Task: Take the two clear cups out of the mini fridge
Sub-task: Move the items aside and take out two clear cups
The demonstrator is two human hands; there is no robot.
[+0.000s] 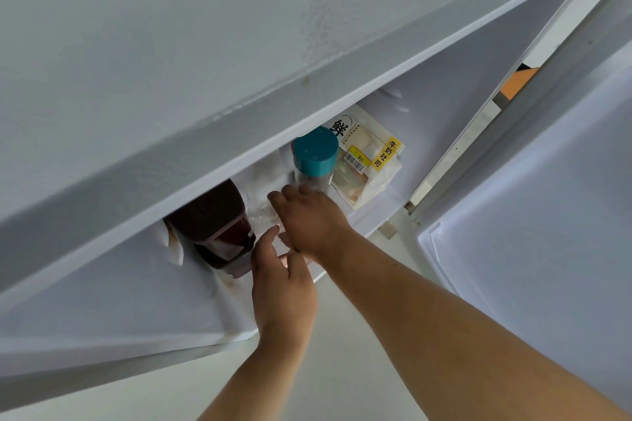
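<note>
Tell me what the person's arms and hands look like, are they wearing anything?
Nothing is worn that shows. The left hand and right hand are both bare, with no gloves, rings or watch in view. Both forearms are bare too, with no sleeves showing up to the picture's edge. The fingernails look short and unpainted.

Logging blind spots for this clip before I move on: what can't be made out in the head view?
- Clear cups: only faint glints between the hands; count and shape unclear.
- Left hand and right hand: fingertips hidden, so grip cannot be told.
- Dark brown lidded container: top cut off by the white mini fridge edge.
- Clear bottle with teal cap: base hidden behind the right hand.
</note>
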